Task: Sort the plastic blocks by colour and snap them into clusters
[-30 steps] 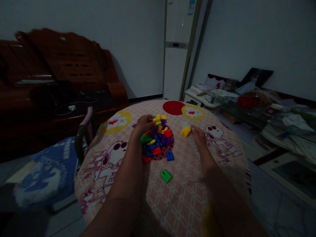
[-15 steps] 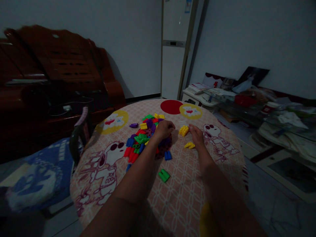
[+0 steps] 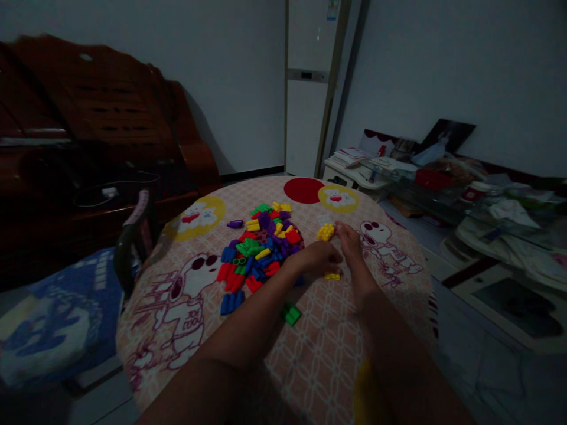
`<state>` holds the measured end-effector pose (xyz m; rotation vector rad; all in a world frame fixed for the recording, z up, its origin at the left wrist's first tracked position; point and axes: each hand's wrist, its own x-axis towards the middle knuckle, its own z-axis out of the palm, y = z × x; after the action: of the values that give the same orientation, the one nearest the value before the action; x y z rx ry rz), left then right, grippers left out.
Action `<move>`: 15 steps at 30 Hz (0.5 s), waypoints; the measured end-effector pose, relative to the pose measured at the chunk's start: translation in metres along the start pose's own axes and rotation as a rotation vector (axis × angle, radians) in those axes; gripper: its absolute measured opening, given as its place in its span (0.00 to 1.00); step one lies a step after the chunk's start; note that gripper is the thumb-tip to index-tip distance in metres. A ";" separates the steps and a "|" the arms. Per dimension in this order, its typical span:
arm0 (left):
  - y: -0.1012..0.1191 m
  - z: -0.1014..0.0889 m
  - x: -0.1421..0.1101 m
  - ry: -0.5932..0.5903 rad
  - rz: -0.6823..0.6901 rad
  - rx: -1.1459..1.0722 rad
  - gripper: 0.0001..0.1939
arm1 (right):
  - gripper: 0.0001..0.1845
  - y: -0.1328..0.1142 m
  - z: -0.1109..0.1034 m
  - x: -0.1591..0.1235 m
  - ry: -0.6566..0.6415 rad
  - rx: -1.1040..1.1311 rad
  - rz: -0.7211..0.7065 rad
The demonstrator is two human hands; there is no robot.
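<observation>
My right hand (image 3: 349,241) pinches a cluster of joined yellow plastic building blocks (image 3: 326,232) at its right side. My left hand (image 3: 319,257) reaches in from the left just below that cluster, its fingers curled down. A small yellow building block (image 3: 332,275) shows at those fingertips, partly covered by them. Left of the left hand lies a pile of building blocks (image 3: 261,248) in red, green, blue, purple and yellow. A green block (image 3: 291,314) lies apart from the pile, nearer to me, beside my left forearm.
The round table has a patterned pink tablecloth (image 3: 323,354). A purple block (image 3: 235,224) and a blue block (image 3: 231,303) lie at the pile's edges. A chair with a blue cover (image 3: 75,313) stands at left. A cluttered glass-topped stand (image 3: 398,177) is at right.
My left hand has moved from the pile rightward and nearer to me, down over the loose yellow block. My right hand stays with the yellow cluster. The view has shifted slightly.
</observation>
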<state>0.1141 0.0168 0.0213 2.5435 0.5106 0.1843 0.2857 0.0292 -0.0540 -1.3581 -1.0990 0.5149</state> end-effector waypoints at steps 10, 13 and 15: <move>0.021 -0.009 -0.004 0.010 -0.025 0.073 0.10 | 0.32 0.004 0.000 0.001 -0.002 0.008 -0.005; 0.004 -0.025 -0.009 0.128 -0.096 -0.007 0.06 | 0.32 0.001 0.000 -0.001 0.000 0.012 -0.019; -0.009 -0.028 -0.010 0.185 -0.206 0.053 0.08 | 0.32 -0.001 -0.001 -0.002 0.001 0.021 -0.014</move>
<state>0.0954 0.0336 0.0402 2.5168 0.8551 0.3364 0.2851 0.0273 -0.0532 -1.3317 -1.0984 0.5142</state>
